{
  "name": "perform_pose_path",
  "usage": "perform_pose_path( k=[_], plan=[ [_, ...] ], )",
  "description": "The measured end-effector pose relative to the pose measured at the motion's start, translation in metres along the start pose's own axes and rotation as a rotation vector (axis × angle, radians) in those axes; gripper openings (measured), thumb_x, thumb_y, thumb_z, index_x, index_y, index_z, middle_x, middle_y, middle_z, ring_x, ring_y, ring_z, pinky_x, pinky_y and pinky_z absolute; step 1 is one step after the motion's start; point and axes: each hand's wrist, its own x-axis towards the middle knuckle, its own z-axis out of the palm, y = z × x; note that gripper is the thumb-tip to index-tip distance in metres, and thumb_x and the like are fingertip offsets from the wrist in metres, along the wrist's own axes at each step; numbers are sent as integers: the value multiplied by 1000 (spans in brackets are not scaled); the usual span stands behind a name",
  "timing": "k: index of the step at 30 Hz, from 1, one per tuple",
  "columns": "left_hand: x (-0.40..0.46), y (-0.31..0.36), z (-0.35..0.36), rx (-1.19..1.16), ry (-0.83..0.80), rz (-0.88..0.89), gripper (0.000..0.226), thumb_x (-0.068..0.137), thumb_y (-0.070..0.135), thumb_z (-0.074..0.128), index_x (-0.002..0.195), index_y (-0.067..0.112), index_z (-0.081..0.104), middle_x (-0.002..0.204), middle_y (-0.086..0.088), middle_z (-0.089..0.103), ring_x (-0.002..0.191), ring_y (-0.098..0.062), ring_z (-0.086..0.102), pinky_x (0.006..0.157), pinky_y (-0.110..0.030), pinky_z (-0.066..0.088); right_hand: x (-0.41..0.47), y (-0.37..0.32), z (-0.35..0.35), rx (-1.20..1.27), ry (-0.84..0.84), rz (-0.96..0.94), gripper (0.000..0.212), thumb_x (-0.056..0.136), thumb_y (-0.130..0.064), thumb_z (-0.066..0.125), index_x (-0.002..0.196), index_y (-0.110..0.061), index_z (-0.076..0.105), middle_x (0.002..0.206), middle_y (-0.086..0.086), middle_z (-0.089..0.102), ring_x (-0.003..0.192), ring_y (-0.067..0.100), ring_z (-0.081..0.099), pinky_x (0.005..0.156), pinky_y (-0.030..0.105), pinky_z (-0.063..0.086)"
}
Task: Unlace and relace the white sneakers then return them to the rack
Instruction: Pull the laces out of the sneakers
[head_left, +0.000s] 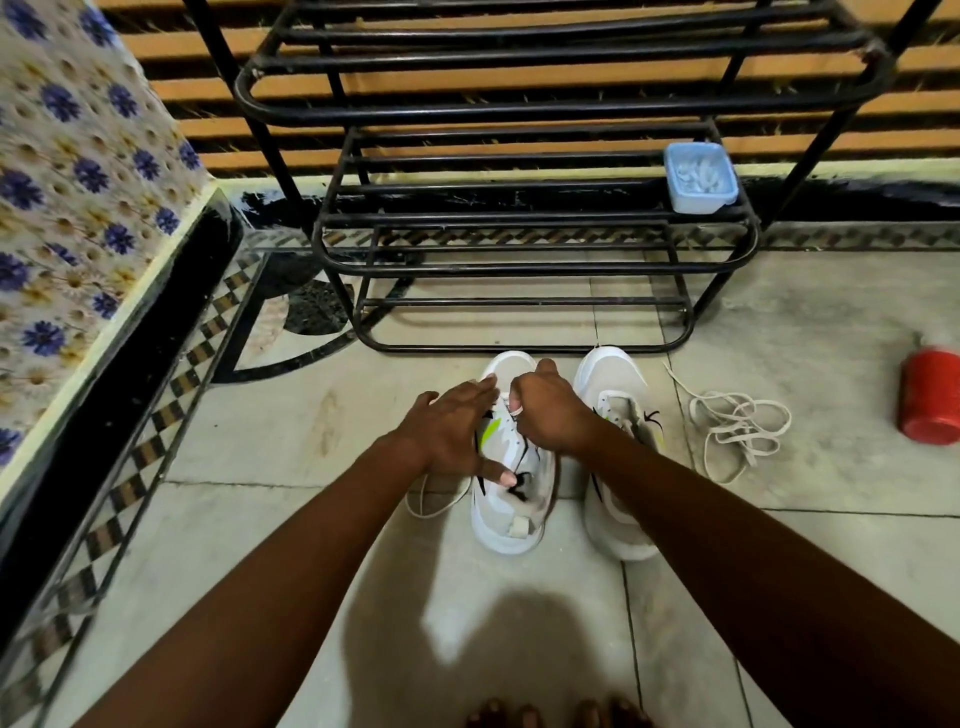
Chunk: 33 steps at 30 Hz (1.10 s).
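Two white sneakers stand side by side on the tiled floor before the black metal rack, toes toward it. My left hand lies with straight fingers over the left sneaker, thumb on its side. My right hand is curled above that shoe's eyelets and pinches a white lace there. Part of this lace trails off the shoe's left side. The right sneaker has no lace in it. A loose white lace lies in a heap on the floor to its right.
A light blue plastic tub sits on the rack's middle shelf at the right. A red container lies on the floor far right. A floral-covered piece of furniture fills the left side. My toes show at the bottom edge.
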Motion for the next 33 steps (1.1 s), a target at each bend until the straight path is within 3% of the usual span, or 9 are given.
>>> perform_pose_path(
  k=[3, 6, 11, 17, 20, 23, 25, 29, 33],
  plan=[
    [-2, 4, -4, -2, -30, -36, 137, 59, 89, 73, 165, 32, 6, 172, 17, 1, 159, -9, 2, 127, -57, 10, -9, -4, -21, 91, 17, -45, 10, 62, -30, 64, 66, -29, 55, 98, 4, 59, 106, 27, 52, 93, 40, 49],
    [-1, 9, -6, 10, -58, -62, 138, 58, 88, 74, 165, 33, 6, 172, 18, 2, 159, -10, -1, 127, -59, 8, -11, 7, -32, 138, 3, -153, 43, 62, -10, 87, 58, -29, 48, 75, -11, 53, 90, 15, 49, 82, 32, 40],
    [0, 6, -3, -3, -42, -67, 137, 57, 89, 73, 164, 35, 8, 172, 17, 7, 159, -13, 6, 126, -61, 8, -18, 0, -35, 85, -4, -220, 25, 74, -8, 69, 76, -23, 48, 85, -2, 57, 87, 22, 57, 63, 25, 38],
    [7, 1, 4, -2, 7, -35, 137, 46, 95, 69, 161, 45, 14, 170, 22, 15, 155, -17, 19, 121, -67, 13, -25, -18, -38, -391, -13, -289, 30, 87, -14, 60, 117, -16, 57, 117, 8, 56, 120, 27, 44, 84, 38, 45],
    [4, 2, 1, -5, -9, -57, 137, 48, 93, 72, 161, 43, 13, 169, 17, 21, 155, -18, 20, 120, -69, 13, -19, -7, -37, -64, 2, -322, 14, 89, -12, 63, 88, -26, 63, 96, -6, 60, 112, 22, 50, 90, 36, 42],
    [3, 8, -7, 42, -31, -71, 138, 51, 91, 73, 163, 36, 15, 169, 12, 22, 157, -16, 16, 122, -68, 9, -21, 11, -47, 507, 6, -282, 32, 81, 9, 64, 66, -20, 62, 63, -11, 58, 63, 2, 57, 64, 24, 44],
    [3, 11, -9, 75, -51, -58, 135, 52, 91, 73, 162, 34, 17, 171, 13, 17, 157, -14, 12, 123, -67, 6, -28, 12, -51, 583, -2, -256, 28, 81, 14, 60, 65, -9, 65, 58, -3, 59, 49, -1, 51, 54, 20, 40],
    [5, 12, -9, 107, -60, -50, 132, 54, 91, 72, 161, 34, 20, 172, 11, 15, 158, -14, 11, 123, -67, 0, -20, -1, -45, 68, 16, -210, 23, 85, -25, 73, 76, -12, 58, 77, 1, 61, 73, 11, 57, 60, 27, 40],
    [4, 19, -13, 203, -47, -24, 131, 58, 92, 69, 162, 29, 20, 171, 6, 18, 158, -13, 12, 121, -69, -7, -15, -8, -38, 68, 96, -343, 20, 84, -12, 73, 73, -7, 57, 82, 5, 66, 84, 19, 63, 72, 34, 48]
  ],
)
